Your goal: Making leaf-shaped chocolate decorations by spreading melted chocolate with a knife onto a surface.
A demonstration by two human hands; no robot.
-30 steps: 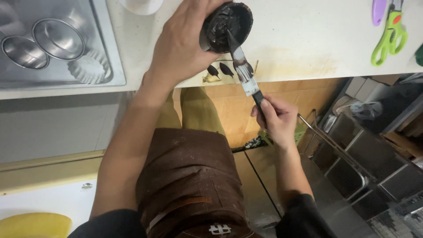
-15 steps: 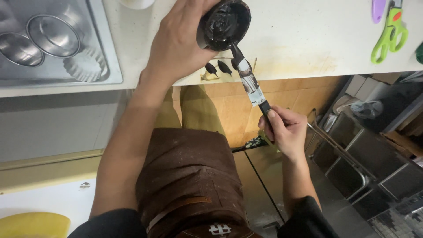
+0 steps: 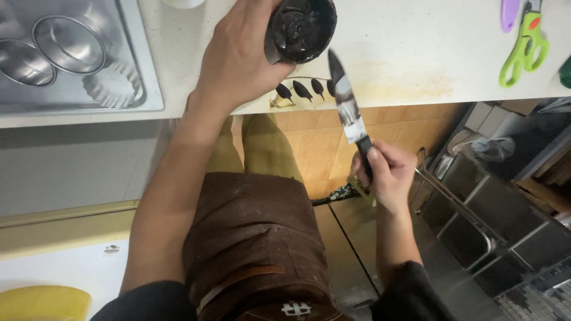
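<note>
**Two hands busy at the counter edge: one on a cup, one on a knife**

Two things are in your grip. Your left hand [image 3: 238,59] wraps around a small dark cup [image 3: 301,28] filled with a glossy black paste, fingers closed on its side, tilting the mouth toward you at the front of the white counter [image 3: 416,53]. Your right hand [image 3: 383,173] is closed around the black handle of a knife [image 3: 348,107]; it hangs below the counter edge, in front of the orange tiled wall, with the blade pointing up and away from you. The blade tip sits just beside the cup's rim, near it but not inside; the blade is smeared dark toward the tip and paler nearer the handle.

On the counter edge between your hands lies a short row of four small black drop-shaped pieces [image 3: 303,90], just below the cup and left of the blade. A yellowish stain spreads across the counter behind them.

Off to your left, a metal tray [image 3: 148,89] holds round metal tins and a fluted tart mould [image 3: 113,86]. Far right on the counter lie green-handled scissors [image 3: 523,50] and a purple utensil [image 3: 510,13]. You wear a brown apron [image 3: 256,244] and dark sleeves.
</note>
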